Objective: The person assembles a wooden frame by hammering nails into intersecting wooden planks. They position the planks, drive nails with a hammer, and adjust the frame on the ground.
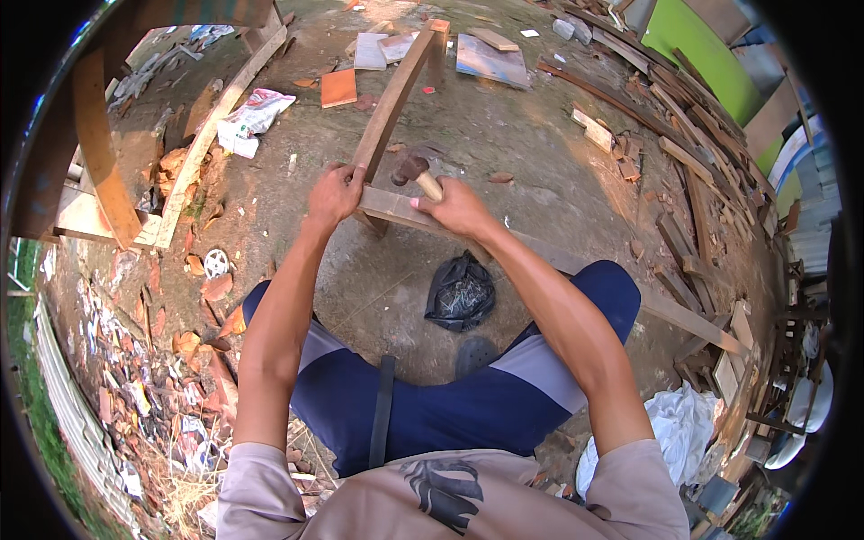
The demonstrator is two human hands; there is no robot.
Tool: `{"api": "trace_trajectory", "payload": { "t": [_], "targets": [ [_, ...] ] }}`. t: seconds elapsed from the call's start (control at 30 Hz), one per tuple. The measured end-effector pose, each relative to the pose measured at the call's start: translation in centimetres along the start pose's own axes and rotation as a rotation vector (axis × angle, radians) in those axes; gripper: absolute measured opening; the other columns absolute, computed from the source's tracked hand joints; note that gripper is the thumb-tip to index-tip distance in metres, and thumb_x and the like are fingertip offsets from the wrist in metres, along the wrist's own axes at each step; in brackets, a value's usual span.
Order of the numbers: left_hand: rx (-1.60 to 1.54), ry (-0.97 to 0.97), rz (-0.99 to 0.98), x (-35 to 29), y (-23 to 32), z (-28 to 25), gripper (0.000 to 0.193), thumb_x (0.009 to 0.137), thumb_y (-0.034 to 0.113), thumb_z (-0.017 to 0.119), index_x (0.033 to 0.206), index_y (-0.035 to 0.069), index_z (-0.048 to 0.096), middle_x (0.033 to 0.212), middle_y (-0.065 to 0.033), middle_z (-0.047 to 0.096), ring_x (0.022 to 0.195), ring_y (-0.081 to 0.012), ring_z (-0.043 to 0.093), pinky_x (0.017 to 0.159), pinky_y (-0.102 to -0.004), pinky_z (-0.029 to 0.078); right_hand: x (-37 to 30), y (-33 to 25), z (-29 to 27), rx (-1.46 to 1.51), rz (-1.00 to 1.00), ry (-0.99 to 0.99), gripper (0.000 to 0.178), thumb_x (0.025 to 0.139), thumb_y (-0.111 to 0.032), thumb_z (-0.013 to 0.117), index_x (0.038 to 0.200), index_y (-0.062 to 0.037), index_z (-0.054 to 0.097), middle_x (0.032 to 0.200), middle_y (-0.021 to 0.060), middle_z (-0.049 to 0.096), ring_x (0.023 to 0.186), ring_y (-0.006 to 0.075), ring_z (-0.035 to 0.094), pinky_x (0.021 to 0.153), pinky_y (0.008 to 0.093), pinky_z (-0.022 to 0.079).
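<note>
My right hand (454,209) is closed round the pale wooden handle of a hammer (411,168), whose rusty dark head points up and left. The hammer is just above a long wooden beam (576,261) that runs from the middle toward the lower right. A second wooden beam (391,112) meets it at a corner and stretches away to the far side. At that corner my left hand (337,192) is closed on the wood; whether a nail is between its fingers cannot be seen. Below the joint an open black plastic bag (461,292) of nails sits on the ground.
Flat tiles (490,61) and an orange tile (338,88) lie at the far side. Timber scraps (688,135) are heaped along the right. On the left stand a wooden frame (108,153) and a plastic wrapper (254,120). A white sack (679,427) is at the lower right.
</note>
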State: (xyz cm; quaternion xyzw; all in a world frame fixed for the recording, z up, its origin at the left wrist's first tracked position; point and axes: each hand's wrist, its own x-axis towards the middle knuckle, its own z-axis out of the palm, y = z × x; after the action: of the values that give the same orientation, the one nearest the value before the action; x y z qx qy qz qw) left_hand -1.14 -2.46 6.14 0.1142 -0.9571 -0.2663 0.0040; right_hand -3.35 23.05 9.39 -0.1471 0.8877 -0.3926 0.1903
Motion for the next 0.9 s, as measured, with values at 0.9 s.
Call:
{"api": "trace_trajectory", "payload": {
  "t": [0.9],
  "targets": [
    [-0.399, -0.288, -0.581, 3.8, -1.0, 1.2, 0.094, 0.101, 0.07, 0.029, 0.137, -0.013, 0.054, 0.139, -0.0329, 0.056, 0.134, -0.0404, 0.051, 0.114, -0.0468, 0.034, 1.2, 0.3, -1.4, -0.063, -0.005, -0.247, 0.054, 0.089, -0.039, 0.075, 0.101, 0.0118, 0.064, 0.094, 0.0339, 0.068, 0.091, 0.0483, 0.069, 0.082, 0.0524, 0.053]
  ]
}}
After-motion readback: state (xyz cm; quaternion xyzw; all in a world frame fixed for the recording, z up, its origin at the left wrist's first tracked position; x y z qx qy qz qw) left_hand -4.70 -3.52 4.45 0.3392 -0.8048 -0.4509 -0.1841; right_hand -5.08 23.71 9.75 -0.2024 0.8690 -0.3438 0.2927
